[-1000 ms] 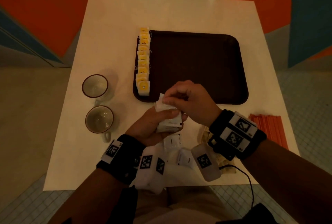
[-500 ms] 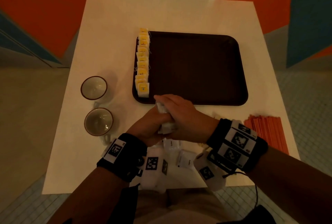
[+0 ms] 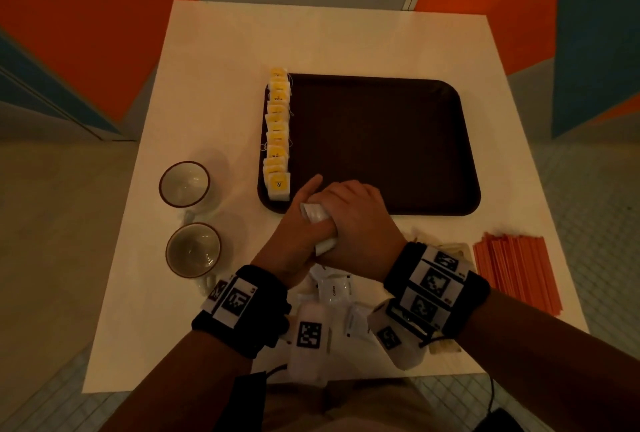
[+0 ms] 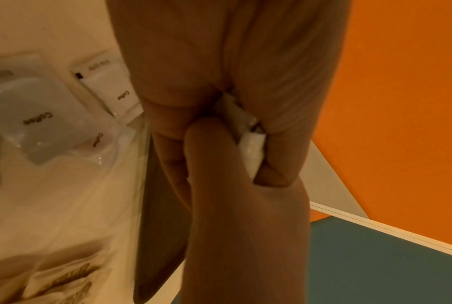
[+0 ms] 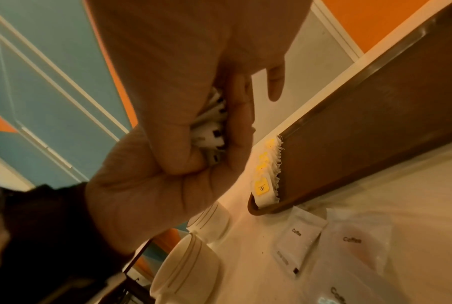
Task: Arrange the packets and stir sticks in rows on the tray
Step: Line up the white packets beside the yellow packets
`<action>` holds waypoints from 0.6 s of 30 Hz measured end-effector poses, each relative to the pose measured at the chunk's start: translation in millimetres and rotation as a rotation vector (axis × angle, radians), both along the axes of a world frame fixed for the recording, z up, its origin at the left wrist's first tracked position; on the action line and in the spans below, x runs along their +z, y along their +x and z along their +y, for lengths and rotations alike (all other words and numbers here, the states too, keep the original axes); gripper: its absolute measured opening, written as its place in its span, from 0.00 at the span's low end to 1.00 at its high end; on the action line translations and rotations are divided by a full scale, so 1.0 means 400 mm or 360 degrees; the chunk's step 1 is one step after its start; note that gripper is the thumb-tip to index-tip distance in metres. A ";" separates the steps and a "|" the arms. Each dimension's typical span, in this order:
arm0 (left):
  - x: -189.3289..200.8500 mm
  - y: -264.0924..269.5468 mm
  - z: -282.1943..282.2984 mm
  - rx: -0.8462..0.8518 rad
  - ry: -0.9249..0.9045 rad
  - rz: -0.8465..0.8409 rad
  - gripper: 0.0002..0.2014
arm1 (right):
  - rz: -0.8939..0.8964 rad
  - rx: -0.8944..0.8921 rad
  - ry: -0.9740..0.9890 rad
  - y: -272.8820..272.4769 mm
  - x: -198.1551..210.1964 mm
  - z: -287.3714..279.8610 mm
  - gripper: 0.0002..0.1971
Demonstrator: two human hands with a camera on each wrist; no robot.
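Note:
Both hands meet at the near edge of the dark brown tray (image 3: 398, 140). My left hand (image 3: 304, 213) cups a stack of white coffee packets (image 3: 316, 214) from below, one finger stretched toward the tray. My right hand (image 3: 349, 203) is curled over the top of the same stack (image 5: 209, 127), hiding most of it. The stack's edge (image 4: 250, 135) shows squeezed between the two palms. A row of yellow-labelled tea bags (image 3: 277, 133) stands along the tray's left edge. Orange stir sticks (image 3: 516, 272) lie in a pile on the table at the right.
Loose white coffee packets (image 3: 334, 288) lie on the white table under my wrists. Brownish packets (image 3: 446, 248) show beside the right wrist. Two empty cups (image 3: 184, 184) (image 3: 193, 250) stand left of the tray. Most of the tray floor is bare.
Both hands moved forward with the stack to the tray's near edge. The right hand went from pinching the stack's top to closing over it.

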State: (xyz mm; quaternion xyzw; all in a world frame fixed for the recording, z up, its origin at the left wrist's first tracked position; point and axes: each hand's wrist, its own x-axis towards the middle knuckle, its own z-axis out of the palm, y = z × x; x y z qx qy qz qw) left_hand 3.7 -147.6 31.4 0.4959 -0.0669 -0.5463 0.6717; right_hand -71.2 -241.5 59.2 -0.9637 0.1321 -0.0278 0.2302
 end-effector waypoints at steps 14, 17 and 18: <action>-0.005 0.063 0.002 -0.0094 -0.0064 0.0119 0.49 | 0.0108 0.0035 0.0907 0.031 0.038 -0.091 0.21; -0.012 0.072 -0.006 -0.0010 -0.0069 0.0145 0.50 | -0.0010 -0.0083 0.0914 0.049 0.044 -0.089 0.18; -0.017 0.077 -0.010 0.0016 -0.0058 0.0156 0.49 | -0.0039 -0.0117 0.0882 0.056 0.048 -0.089 0.17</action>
